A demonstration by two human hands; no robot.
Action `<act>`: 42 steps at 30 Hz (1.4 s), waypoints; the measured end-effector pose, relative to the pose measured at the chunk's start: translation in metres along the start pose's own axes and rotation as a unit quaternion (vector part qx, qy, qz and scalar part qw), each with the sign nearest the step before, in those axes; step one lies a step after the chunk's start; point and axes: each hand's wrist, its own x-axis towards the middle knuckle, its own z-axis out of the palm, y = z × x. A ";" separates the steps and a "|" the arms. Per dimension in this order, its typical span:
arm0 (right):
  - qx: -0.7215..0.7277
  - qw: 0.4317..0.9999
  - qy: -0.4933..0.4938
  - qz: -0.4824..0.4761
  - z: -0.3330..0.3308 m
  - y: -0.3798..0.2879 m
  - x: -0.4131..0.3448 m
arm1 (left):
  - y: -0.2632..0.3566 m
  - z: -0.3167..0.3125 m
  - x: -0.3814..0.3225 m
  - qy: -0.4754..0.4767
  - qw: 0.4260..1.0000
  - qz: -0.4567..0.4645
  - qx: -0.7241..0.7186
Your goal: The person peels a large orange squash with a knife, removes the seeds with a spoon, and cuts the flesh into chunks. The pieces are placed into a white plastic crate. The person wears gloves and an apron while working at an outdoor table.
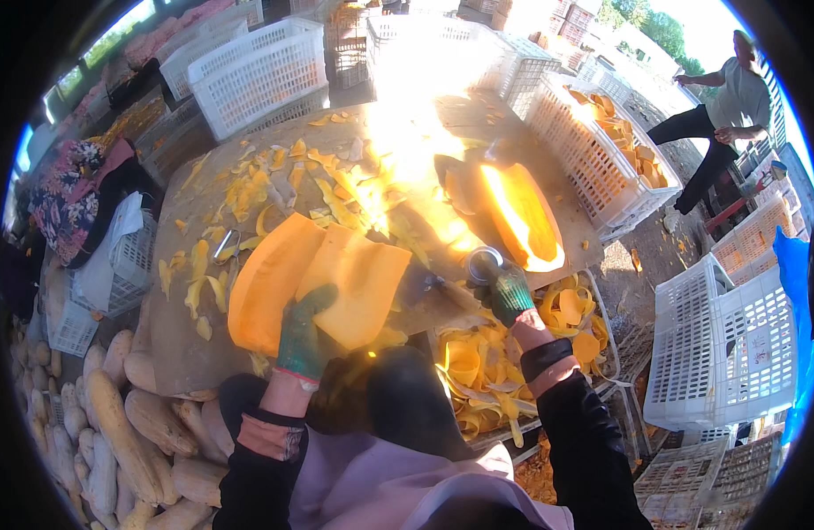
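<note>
My left hand (305, 331), in a green-coated glove, grips a peeled orange squash piece (355, 285), its thumb over the near edge. A second peeled squash piece (271, 281) lies against it on the left; whether the hand holds that one too is hidden. In my gloved right hand (506, 288) is a metal ring scraper (484, 263). Just beyond that hand lies a hollowed squash half (526, 218), cut face up in bright sun. A knife with a wooden handle (459, 293) rests between my hands. Further left, a metal peeler (227, 246) sits among peelings.
Peelings (334, 199) litter the board table (195, 361). Below my right arm stands a crate of scraps (490, 371). A white crate (592, 162) holds cut squash at the right. Whole squashes (122, 424) pile up at left. A person (732, 106) stands far right; another (82, 192) is at left.
</note>
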 end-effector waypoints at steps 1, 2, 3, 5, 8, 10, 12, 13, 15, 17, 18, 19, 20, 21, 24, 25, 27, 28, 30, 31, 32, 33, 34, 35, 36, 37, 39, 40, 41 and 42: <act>0.009 1.000 -0.016 0.000 0.013 -0.004 0.030 | 0.012 -0.011 0.006 -0.016 0.998 0.011 -0.066; 0.020 0.999 -0.027 0.018 0.025 -0.010 0.055 | 0.020 -0.019 0.008 -0.072 0.993 0.056 -0.075; -0.031 0.995 -0.051 -0.074 0.030 -0.018 0.072 | 0.026 -0.023 0.015 -0.063 0.991 0.051 -0.110; -0.229 0.950 -0.073 -0.198 0.041 -0.025 0.079 | 0.042 -0.033 0.019 -0.047 0.988 0.067 -0.134; -0.540 0.828 -0.094 -0.119 0.046 -0.015 0.047 | 0.054 -0.043 0.021 -0.011 0.989 0.088 -0.121; -0.697 0.678 -0.171 -0.159 0.051 0.006 0.026 | 0.055 -0.046 0.018 -0.022 0.990 0.108 -0.089; -0.604 0.786 -0.077 -0.108 0.052 0.029 0.018 | 0.051 -0.040 0.016 -0.026 0.994 0.104 -0.033; -0.523 0.845 -0.086 -0.076 0.051 0.037 0.018 | 0.049 -0.035 0.014 -0.059 0.991 0.118 -0.018; -0.419 0.896 -0.074 -0.129 0.040 0.047 0.017 | 0.044 -0.023 0.005 -0.045 0.994 0.104 0.007; -0.437 0.859 -0.034 -0.266 0.020 0.045 0.007 | 0.034 -0.004 -0.004 -0.070 0.993 0.091 0.017; -0.400 0.868 -0.003 -0.295 0.007 0.042 -0.008 | 0.032 0.001 -0.012 -0.065 0.994 0.078 0.030; -0.409 0.863 0.062 -0.290 -0.003 0.037 -0.024 | 0.027 0.008 -0.017 -0.078 0.993 0.084 0.029; -0.425 0.851 0.116 -0.285 -0.012 0.032 -0.041 | 0.022 0.016 -0.017 -0.080 0.993 0.070 0.046; -0.426 0.835 0.161 -0.310 -0.021 0.026 -0.058 | 0.015 0.022 -0.016 -0.076 0.994 0.053 0.065; 0.107 0.989 -0.012 -0.098 -0.041 0.002 -0.086 | -0.026 0.044 0.005 -0.127 0.991 0.020 0.032; 0.154 0.985 -0.007 -0.073 -0.044 -0.002 -0.094 | -0.039 0.052 0.026 -0.093 0.991 -0.015 0.097; 0.080 0.992 0.097 -0.025 -0.042 -0.008 -0.102 | -0.066 0.064 0.063 -0.033 0.982 0.025 0.185; 0.111 0.988 0.098 -0.046 -0.039 -0.010 -0.102 | -0.078 0.070 0.077 -0.006 0.972 0.044 0.230; -0.028 0.989 0.133 -0.059 -0.033 -0.016 -0.101 | -0.084 0.070 0.101 -0.018 0.862 0.172 0.476; -0.085 0.989 0.101 -0.061 -0.029 -0.021 -0.100 | -0.086 0.069 0.106 -0.033 0.824 0.208 0.525; -0.167 0.981 0.062 -0.074 -0.026 -0.028 -0.099 | -0.085 0.069 0.111 -0.043 0.795 0.226 0.561; -0.241 0.963 0.034 -0.113 -0.022 -0.038 -0.097 | -0.083 0.069 0.112 -0.054 0.797 0.204 0.566; -0.284 0.949 0.050 -0.129 -0.018 -0.049 -0.094 | -0.080 0.070 0.113 -0.063 0.798 0.208 0.562; -0.352 0.928 0.063 -0.106 -0.012 -0.062 -0.089 | -0.077 0.071 0.113 -0.070 0.821 0.190 0.534; -0.354 0.921 0.099 -0.131 -0.006 -0.075 -0.085 | -0.075 0.072 0.112 -0.066 0.824 0.176 0.535; -0.279 0.926 0.108 -0.230 -0.001 -0.087 -0.080 | -0.073 0.073 0.111 -0.065 0.828 0.176 0.529; -0.166 0.945 0.120 -0.255 0.013 -0.100 -0.070 | -0.073 0.074 0.109 -0.067 0.831 0.175 0.523; -0.126 0.933 0.092 -0.324 0.019 -0.100 -0.065 | -0.075 0.073 0.109 -0.069 0.832 0.174 0.522; -0.089 0.939 0.085 -0.322 0.039 -0.084 -0.051 | -0.077 0.072 0.111 -0.067 0.832 0.173 0.522; -0.211 0.923 0.046 -0.318 0.057 -0.066 -0.037 | -0.079 0.071 0.112 -0.064 0.823 0.198 0.529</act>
